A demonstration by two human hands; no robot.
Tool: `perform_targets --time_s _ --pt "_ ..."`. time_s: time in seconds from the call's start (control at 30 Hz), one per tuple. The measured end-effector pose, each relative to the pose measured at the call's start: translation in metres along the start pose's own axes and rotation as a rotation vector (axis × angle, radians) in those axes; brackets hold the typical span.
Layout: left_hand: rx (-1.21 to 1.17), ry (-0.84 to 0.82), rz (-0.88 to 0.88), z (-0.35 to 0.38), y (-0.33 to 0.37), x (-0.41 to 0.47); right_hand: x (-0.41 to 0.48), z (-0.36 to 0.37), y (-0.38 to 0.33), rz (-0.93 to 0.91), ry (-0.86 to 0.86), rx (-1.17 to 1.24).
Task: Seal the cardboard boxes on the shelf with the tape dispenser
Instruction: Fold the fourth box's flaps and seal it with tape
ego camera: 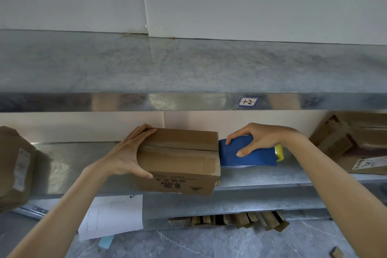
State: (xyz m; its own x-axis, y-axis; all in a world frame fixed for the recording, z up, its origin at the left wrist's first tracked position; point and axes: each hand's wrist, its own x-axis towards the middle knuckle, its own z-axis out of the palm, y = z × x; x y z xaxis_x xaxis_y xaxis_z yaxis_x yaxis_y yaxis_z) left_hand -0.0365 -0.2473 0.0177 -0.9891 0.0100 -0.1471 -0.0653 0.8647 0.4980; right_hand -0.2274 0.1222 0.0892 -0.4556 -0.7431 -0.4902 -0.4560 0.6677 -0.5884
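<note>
We see the box (178,159) lying on the middle shelf (272,174), with its front jutting over the shelf's edge and its top flaps shut along a seam. The front carries dark printed characters and small logos, all upside down, and we cannot read them.

The left hand (125,153) grasps the box's left end, fingers over the top and thumb on the front. The right hand (257,138) is wrapped around the blue tape dispenser (247,154), which has a yellow part at its right end. Its left end sits at the box's right edge.

On the upper shelf's metal lip we read a small label (248,102) handwritten "1-2". A second box (14,165) with a pale sticker stands at far left. A third (356,140) at far right bears a white label too blurred to read. Below hangs a paper sheet (113,216) with faint lines.
</note>
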Motion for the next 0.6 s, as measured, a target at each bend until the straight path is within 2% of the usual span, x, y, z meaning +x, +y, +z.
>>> perform_targets --time_s 0.47,0.6 --pt "0.092 0.0 0.008 -0.002 0.008 -0.002 0.014 0.033 -0.013 0.086 0.116 -0.16" --pt "0.138 0.025 0.003 -0.003 0.014 -0.006 0.015 0.046 -0.004 0.116 0.232 -0.142"
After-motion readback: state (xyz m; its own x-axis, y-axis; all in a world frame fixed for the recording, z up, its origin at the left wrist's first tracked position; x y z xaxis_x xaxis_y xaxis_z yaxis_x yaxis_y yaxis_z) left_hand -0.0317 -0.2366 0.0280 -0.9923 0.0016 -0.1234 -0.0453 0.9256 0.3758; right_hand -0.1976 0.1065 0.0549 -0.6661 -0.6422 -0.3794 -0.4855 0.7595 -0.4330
